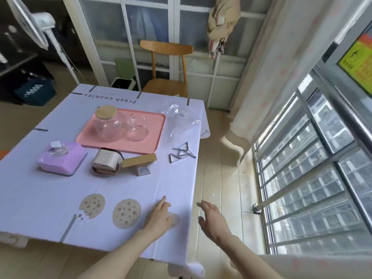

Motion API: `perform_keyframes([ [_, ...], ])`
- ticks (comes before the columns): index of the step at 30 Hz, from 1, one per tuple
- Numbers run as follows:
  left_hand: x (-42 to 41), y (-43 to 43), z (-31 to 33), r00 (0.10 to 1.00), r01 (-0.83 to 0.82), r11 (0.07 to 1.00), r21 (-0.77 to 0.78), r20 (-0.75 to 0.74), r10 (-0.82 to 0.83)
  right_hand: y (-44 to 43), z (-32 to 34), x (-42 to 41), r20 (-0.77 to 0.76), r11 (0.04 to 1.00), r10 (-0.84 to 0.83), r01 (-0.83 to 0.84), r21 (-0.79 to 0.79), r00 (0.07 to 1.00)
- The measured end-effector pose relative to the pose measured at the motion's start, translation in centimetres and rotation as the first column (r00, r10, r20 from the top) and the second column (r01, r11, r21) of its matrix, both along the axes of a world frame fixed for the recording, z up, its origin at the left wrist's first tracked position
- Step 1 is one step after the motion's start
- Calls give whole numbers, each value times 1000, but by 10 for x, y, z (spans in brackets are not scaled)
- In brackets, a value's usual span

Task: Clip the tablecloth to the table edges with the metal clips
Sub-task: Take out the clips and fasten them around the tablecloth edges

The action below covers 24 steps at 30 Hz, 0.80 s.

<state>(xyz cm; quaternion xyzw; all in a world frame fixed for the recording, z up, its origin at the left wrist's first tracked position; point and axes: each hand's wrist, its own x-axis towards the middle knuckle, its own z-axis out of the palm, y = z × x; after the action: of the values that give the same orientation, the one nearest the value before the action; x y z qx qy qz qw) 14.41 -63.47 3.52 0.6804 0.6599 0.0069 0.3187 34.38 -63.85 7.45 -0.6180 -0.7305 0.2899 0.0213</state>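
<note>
Desk edge nearby appears unclipped; metal clips are left piled on the tablecloth, pressed by the flat left hand; the right hand grip is released.

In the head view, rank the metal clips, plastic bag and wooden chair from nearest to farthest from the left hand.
1. Metal clips, right table edge.
2. Plastic bag, far right corner.
3. Wooden chair, beyond the table.

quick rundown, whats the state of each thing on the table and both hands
tablecloth, spread flat, no clip fastened
metal clips, loose pile on the tablecloth
glass jar, lid on, empty
left hand, resting on the tablecloth
right hand, open, beside the table edge, empty
</note>
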Motion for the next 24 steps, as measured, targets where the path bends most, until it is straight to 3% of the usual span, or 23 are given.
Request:
perform_keyframes([
  [9, 44, 108, -1, 995, -103, 989, 104, -2, 103, 119, 2, 13, 10, 989, 141, -141, -40, 990],
  [15, 70, 146, -6, 990, -136, 990, 41, -27, 137, 182, 1, 13, -32, 979, 177, -179, -97, 984],
  [20, 84, 173, -10, 963, -268, 963, 39, -14, 268, 234, -7, 9, -27, 971, 214, -216, -105, 976],
  [24, 95, 190, -12, 911, -412, 909, 68, -9, 413, 264, -16, 13, -22, 932, 340, -340, -129, 940],
])
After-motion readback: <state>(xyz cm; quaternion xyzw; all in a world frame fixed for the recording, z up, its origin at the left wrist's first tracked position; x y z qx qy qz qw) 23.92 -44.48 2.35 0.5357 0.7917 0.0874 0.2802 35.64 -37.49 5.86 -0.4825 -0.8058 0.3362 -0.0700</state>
